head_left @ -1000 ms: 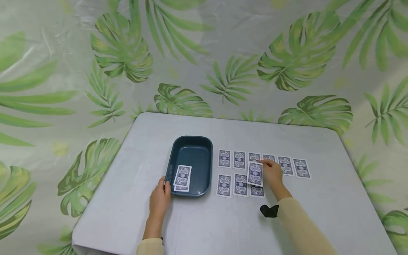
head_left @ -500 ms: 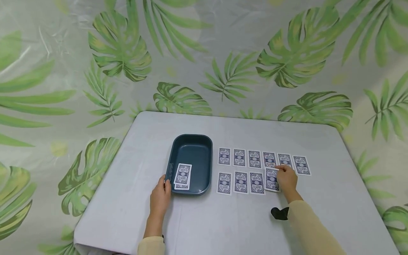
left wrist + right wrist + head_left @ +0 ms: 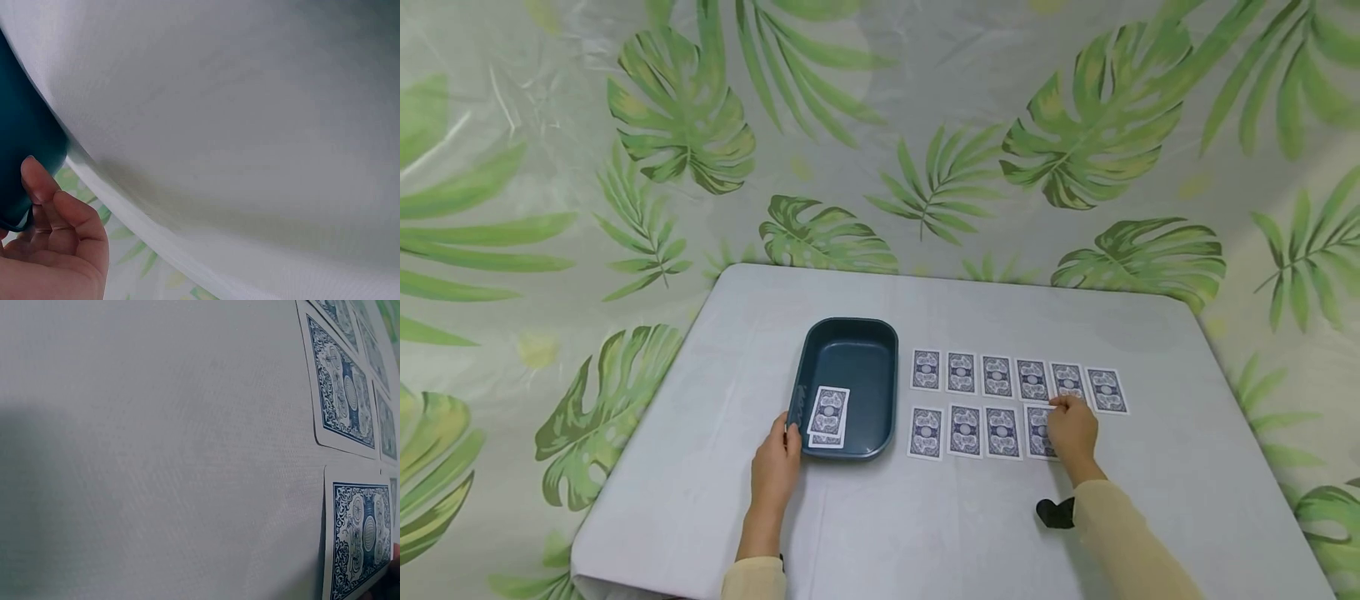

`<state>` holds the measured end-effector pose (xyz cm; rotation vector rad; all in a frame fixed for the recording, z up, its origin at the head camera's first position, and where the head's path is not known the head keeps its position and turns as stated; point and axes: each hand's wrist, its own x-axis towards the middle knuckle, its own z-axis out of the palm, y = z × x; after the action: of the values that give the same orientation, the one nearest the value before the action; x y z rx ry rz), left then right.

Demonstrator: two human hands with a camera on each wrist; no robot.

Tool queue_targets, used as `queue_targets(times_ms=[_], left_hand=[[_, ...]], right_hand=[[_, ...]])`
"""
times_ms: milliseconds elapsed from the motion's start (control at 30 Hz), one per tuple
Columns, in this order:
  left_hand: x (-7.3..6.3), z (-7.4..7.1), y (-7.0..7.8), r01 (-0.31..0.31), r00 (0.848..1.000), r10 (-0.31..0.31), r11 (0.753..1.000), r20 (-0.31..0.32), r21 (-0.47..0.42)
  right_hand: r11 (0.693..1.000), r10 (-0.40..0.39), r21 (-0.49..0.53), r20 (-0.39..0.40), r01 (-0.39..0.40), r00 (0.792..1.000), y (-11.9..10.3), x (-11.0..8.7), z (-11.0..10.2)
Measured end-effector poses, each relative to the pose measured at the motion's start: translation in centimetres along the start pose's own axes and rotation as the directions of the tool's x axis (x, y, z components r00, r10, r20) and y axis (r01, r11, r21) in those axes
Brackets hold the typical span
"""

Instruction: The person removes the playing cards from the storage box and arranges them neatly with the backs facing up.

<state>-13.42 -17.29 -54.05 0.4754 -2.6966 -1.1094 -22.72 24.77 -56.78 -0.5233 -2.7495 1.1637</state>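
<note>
A dark teal tray [image 3: 886,400] stands left of the middle of the table, with two overlapping face-down playing cards [image 3: 830,411] in its near left part. My left hand [image 3: 775,462] grips the tray's left rim near the front corner. In the left wrist view the thumb and fingers of that hand [image 3: 69,250] are bent at the tray's edge [image 3: 25,119]. At the right end of the front row, my right hand [image 3: 1073,437] pinches a blue-backed playing card [image 3: 1036,433] by its right side. The right wrist view shows this card [image 3: 362,534], with a fingertip [image 3: 397,565] at its edge.
Behind lies a row of several face-down cards [image 3: 997,377], right of the tray. Front-row cards [image 3: 965,431] line up beside the held one. A white cloth covers the table [image 3: 910,533]; a leaf-patterned sheet [image 3: 820,229] hangs behind its far edge.
My right hand has carried the card rightward and lowered it into line at the front row's right end, where it now sits straighter. The left hand has stayed on the tray.
</note>
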Motion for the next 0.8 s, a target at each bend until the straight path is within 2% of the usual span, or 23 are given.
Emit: queue_targets(times_ms=[433, 633, 800], left_hand=[[0.1, -0.1, -0.3, -0.007, 1.0, 0.007, 1.0, -0.009, 0.007], [0.2, 0.1, -0.4, -0.001, 1.0, 0.001, 1.0, 0.006, -0.006], [0.3, 0.3, -0.6, 0.008, 1.0, -0.008, 1.0, 0.006, -0.014]], right_hand=[[1.0, -0.029, 0.008, -0.085, 0.029, 0.996, -0.4, -0.2, 0.6], [0.995, -0.082, 0.049, -0.084, 0.087, 0.993, -2.9, 0.2, 1.6], [0.982, -0.167, 0.082, -0.036, 0.169, 0.985, -5.8, 0.5, 3.3]])
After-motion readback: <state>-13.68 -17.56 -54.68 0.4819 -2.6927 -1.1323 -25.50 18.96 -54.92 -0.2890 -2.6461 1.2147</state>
